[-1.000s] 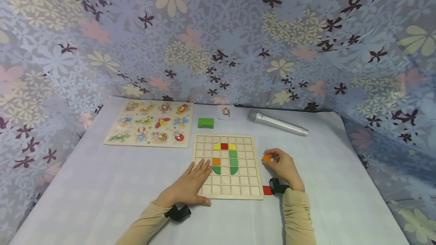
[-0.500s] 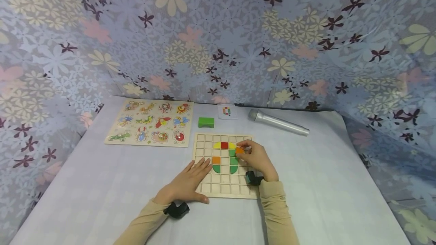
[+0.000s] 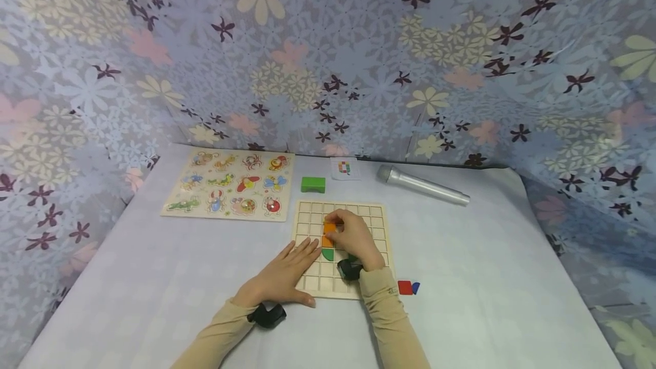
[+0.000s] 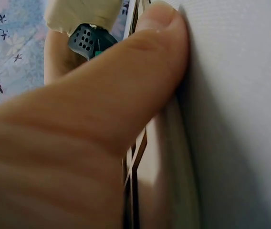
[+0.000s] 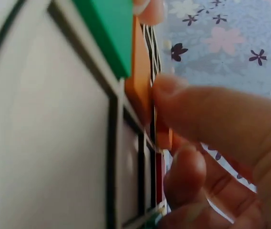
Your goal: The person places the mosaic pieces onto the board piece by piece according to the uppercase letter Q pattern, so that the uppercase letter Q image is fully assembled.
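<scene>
A wooden grid board (image 3: 379,232) lies on the table in the head view. Its left side is under my left hand (image 3: 282,275), fingers spread flat and thumb by the near edge. Over the board my right hand (image 3: 356,238) pinches an orange square tile (image 3: 329,226) between thumb and fingers. Just nearer sits another orange tile (image 3: 327,241), followed by a green quarter-round tile (image 3: 328,254). The right wrist view shows the held tile (image 5: 164,136) at the fingertips, past the seated orange tile (image 5: 139,81). Most other tiles are hidden behind the right hand.
Right of the board lie a red square tile (image 3: 405,287) and a blue quarter-round tile (image 3: 416,287). Behind it are a green block (image 3: 313,184), a pattern card (image 3: 345,168) and a silver microphone (image 3: 425,185). An insect puzzle board (image 3: 225,216) lies at the back left.
My right hand has carried the orange tile leftward from beside the board to a spot behind the other orange tile. The red and blue tiles have come into view. My left hand stays put.
</scene>
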`<state>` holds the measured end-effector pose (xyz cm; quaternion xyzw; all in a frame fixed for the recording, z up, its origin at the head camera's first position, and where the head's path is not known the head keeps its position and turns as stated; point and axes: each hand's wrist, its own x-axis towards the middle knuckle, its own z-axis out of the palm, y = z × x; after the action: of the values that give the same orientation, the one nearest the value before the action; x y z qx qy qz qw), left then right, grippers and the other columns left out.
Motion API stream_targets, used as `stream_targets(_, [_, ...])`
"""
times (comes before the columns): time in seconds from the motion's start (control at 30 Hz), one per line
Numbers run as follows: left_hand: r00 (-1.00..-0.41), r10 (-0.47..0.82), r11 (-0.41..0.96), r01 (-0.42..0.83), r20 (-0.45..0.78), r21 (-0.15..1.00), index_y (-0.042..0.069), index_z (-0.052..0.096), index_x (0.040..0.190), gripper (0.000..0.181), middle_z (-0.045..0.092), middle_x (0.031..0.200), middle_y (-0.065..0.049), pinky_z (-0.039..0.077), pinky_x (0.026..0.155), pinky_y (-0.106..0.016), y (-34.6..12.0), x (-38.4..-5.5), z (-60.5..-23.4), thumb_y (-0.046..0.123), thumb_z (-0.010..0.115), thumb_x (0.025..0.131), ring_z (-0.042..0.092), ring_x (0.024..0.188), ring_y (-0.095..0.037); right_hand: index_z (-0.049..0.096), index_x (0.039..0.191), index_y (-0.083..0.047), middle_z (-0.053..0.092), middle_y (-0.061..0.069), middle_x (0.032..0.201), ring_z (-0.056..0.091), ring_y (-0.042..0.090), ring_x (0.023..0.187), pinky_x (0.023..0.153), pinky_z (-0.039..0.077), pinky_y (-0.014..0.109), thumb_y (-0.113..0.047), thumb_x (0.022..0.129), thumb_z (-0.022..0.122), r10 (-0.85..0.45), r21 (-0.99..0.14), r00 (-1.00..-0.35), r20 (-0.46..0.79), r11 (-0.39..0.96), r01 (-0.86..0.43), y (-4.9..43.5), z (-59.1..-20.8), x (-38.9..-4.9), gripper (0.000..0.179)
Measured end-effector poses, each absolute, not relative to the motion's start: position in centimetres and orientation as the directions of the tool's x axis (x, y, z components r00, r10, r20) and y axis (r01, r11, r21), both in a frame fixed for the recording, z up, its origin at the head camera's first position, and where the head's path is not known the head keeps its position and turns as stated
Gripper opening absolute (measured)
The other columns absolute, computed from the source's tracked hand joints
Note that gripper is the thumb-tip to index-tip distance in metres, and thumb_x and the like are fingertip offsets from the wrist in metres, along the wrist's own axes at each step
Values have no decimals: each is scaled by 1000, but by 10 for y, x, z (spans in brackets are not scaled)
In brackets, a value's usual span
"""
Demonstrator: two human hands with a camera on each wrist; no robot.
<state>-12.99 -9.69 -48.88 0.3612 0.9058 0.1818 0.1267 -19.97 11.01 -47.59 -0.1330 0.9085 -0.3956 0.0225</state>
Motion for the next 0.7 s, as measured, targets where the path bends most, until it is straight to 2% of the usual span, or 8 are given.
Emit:
stream_targets(0.27, [-706,700,674,603,-109,427,6,16,155,109,8,164,-10,3,124,-50,-99,-131,-491,60,69,77,3,153,-27,68,112,-13,73,4,104,61,15,82,75,52,31,-11,81,77,-237,-719,-969,69,662,-213,108,-478,-201,32])
stream_targets(0.4, [-705,700,674,598,-113,434,6,16,155,109,9,164,-10,5,124,-51,-97,-131,-491,60,70,77,4,153,-27,68,114,-11,72,7,106,58,13,74,63,48,24,-10,83,76,-223,-781,-973,57,597,-183,119,-476,-199,32])
stream_targets(0.53, [-707,699,674,598,-111,434,7,16,155,109,8,164,-10,5,124,-50,-97,-131,-492,60,70,77,4,153,-27,65,121,-9,70,12,111,59,15,72,58,49,23,-12,86,73,-166,-847,-986,28,519,-112,150,-467,-196,36])
stream_targets(0.7, [-707,702,666,607,-89,434,5,18,155,109,10,164,-13,6,124,-52,-97,-129,-491,59,70,77,7,152,-30,62,125,-5,69,17,115,62,14,78,64,49,21,-17,90,69,-106,-854,-994,3,518,-58,214,-463,-187,38])
